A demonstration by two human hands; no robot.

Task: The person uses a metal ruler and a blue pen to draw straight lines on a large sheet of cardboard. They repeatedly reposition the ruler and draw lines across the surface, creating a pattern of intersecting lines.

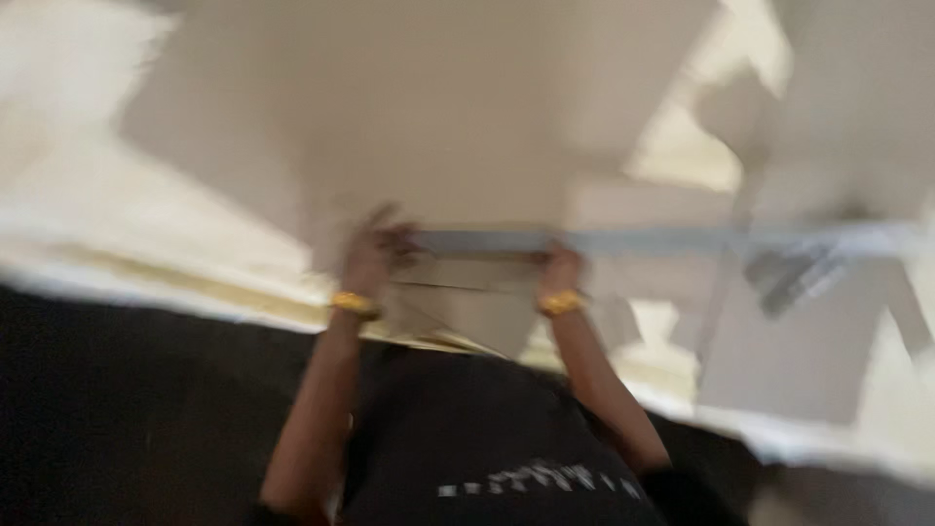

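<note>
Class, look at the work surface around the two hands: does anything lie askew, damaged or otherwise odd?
The picture is heavily blurred, so damage cannot be judged. The left hand and right hand press a long grey straightedge onto pale sheet pieces, which lie overlapping at mixed angles, with irregular cut-outs showing a lighter surface.

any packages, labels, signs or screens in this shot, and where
No packages, signs or screens can be made out; the picture is heavily blurred.
Printed marking: a short white row on the black garment at bottom centre, too smeared to tell more.
Flat beige sheets: across the top; whether packaging, cannot tell.
</note>
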